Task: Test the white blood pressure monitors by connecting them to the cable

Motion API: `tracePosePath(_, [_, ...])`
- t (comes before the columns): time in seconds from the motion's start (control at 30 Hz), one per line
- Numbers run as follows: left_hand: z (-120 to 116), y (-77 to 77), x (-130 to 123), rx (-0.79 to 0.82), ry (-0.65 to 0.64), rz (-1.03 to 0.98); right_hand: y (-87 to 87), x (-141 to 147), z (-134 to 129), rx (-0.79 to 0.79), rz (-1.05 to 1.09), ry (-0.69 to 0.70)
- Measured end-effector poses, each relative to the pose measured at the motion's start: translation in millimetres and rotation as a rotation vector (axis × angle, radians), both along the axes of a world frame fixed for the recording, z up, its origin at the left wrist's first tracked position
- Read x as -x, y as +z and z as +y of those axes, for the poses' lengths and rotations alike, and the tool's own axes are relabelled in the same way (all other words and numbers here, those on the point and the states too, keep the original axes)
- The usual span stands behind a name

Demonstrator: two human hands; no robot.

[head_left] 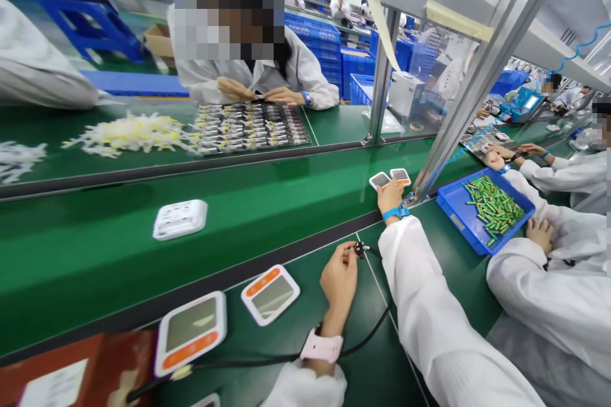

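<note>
My left hand, with a pink watch band on its wrist, is closed in a pinch at a small black cable end above the green bench. Farther forward, my right hand, wearing a blue wrist strap, reaches over the green conveyor belt. Its fingers close on the near edges of two white-and-orange digital display units, a left one and a right one. Left of my left hand, a similar display unit lies on the bench. A larger display unit rests against a brown-red box.
A white unit lies back-up on the belt. The brown-red box stands at lower left. A blue tray of green batteries sits right, beside a co-worker's arms. A metal post rises near my right hand. Another person works across the belt.
</note>
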State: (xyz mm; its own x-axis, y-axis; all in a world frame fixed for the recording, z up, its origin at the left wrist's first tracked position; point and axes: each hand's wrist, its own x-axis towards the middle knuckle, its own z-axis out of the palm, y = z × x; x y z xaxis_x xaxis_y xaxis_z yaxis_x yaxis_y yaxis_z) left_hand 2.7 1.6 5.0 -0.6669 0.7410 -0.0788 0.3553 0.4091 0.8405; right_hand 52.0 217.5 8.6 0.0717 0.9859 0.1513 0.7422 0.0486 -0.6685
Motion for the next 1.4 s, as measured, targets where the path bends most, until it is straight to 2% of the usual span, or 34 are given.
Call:
tracePosePath(0.17, [0.0, 2.9, -1.0, 0.006, -0.004, -0.017, -5.5, 2.2, -12.4, -0.073, 0.105, 0.279])
tracePosePath(0.27, [0.1, 3.4, -0.6, -0.011, -0.005, -0.008, 2.7, -2.4, -13.6, -0.043, 0.166, 0.381])
tracePosePath(0.4, [0.6, 2.1, 0.2, -0.010, -0.002, 0.004, 27.9, -12.5, -32.2, -0.040, 0.281, 0.437])
tracePosePath(0.6, [-0.3, 2.3, -0.9, 0.004, -0.010, -0.012, 75.7, -34.6, -103.2, 0.101, 0.723, 0.639])
tracePosePath(0.7, [-1.1, 2.4, -1.9, -0.012, -0.006, 0.000, 100.2, -42.2, -130.0, 0.132, 0.883, 0.732])
tracePosePath(0.87, [-2.0, 0.9, -1.5, -0.005, -0.021, 0.026, 127.7, -48.6, -151.0, 0.087, 0.950, 0.770])
tracePosePath(1.03, [-2.3, -3.2, 0.3, 0.003, -0.031, 0.062, 136.5, -52.5, -160.9, 0.111, 1.007, 0.791])
tracePosePath(1.4, [-1.9, -5.7, 0.5, 0.033, -0.032, 0.090, 137.6, -55.6, -162.7, 0.175, 1.003, 0.811])
